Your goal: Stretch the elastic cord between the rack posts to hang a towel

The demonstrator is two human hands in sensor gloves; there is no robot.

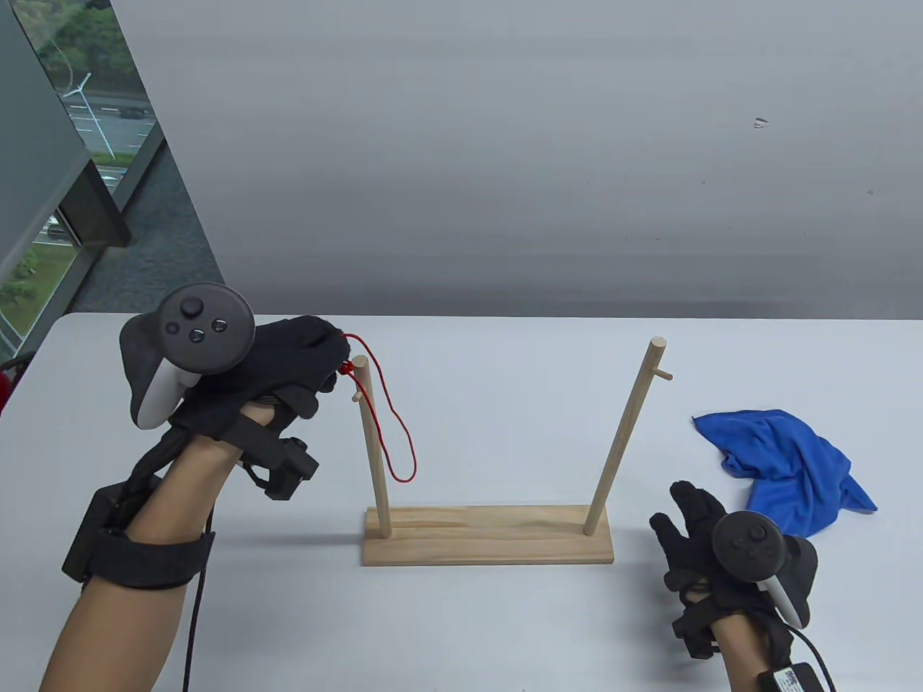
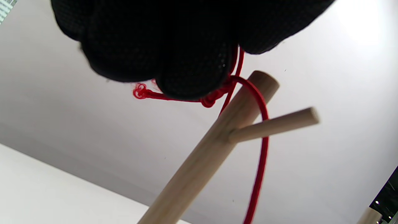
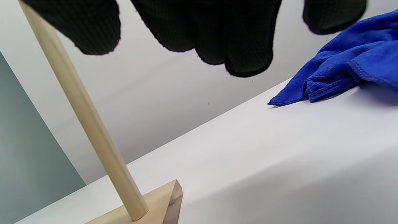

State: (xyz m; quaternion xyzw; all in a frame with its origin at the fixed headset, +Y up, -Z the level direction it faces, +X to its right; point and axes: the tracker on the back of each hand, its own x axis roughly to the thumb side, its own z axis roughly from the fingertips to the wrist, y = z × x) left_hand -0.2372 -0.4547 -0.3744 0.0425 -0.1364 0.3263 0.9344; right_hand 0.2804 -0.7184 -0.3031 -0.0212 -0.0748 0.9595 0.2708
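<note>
A wooden rack [image 1: 487,542] with a left post [image 1: 372,447] and a right post [image 1: 623,447] stands mid-table. My left hand [image 1: 317,357] pinches the knotted end of a red elastic cord [image 1: 395,425] at the top of the left post. The cord loops over that post's top [image 2: 262,81] above its side peg [image 2: 273,124] and hangs down slack. My right hand [image 1: 685,526] is open and empty, low on the table right of the rack base. Its fingers [image 3: 245,40] hang apart. A crumpled blue towel [image 1: 789,465] lies on the table at the right, also in the right wrist view [image 3: 348,62].
The white table [image 1: 490,627] ends at a grey wall behind. The right post has a small peg [image 1: 665,375] near its top. A window and grey panel are at the far left.
</note>
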